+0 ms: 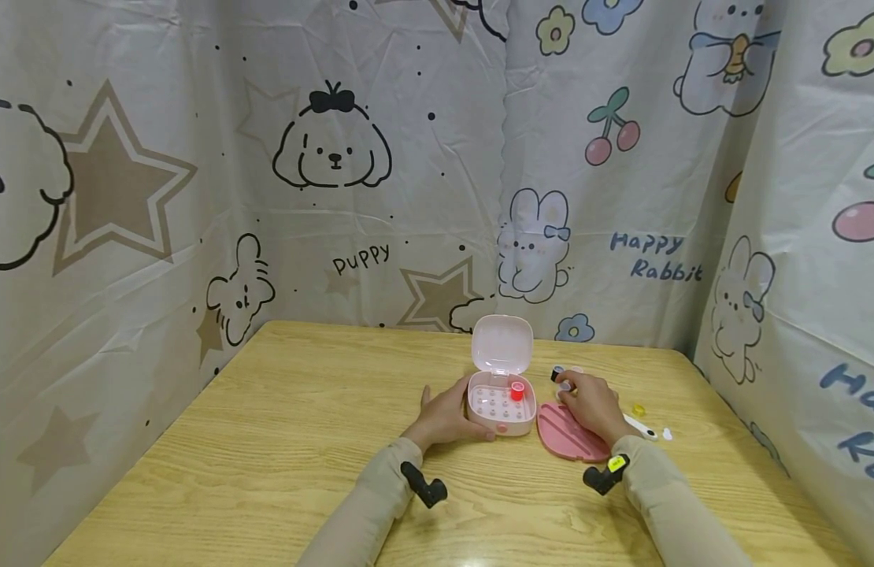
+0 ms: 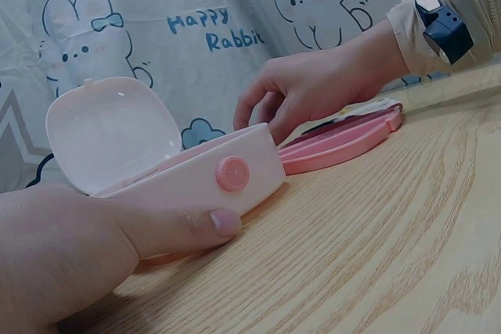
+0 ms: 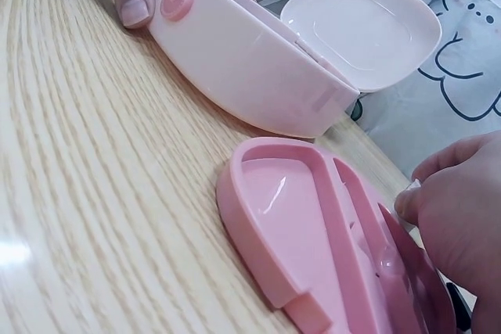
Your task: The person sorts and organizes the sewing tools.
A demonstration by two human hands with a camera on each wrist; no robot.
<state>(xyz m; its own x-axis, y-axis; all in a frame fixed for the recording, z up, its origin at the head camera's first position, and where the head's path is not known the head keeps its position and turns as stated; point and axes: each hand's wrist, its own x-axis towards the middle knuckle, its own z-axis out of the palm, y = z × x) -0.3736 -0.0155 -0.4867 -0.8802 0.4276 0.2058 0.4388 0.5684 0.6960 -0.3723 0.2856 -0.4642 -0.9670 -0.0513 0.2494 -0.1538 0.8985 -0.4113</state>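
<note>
My left hand (image 1: 447, 413) grips the left side of a pale pink box (image 1: 501, 428), its thumb along the front near a round pink button (image 2: 233, 174). The box's lid (image 1: 502, 344) stands raised at the back. Inside are rows of small pegs, with a red cylinder (image 1: 517, 391) at the right rear. My right hand (image 1: 591, 403) reaches over a darker pink molded tray (image 3: 286, 201) right of the box. Thumb and finger pinch a small white piece (image 3: 412, 186), mostly hidden by the fingers.
Beyond the right fingertips sits a small black cylinder (image 1: 557, 373). A white-handled item (image 1: 641, 427), a small yellow piece (image 1: 638, 410) and a small white piece (image 1: 667, 434) lie to the right on the wooden table (image 1: 302, 409). Printed curtains (image 1: 423, 157) enclose the table.
</note>
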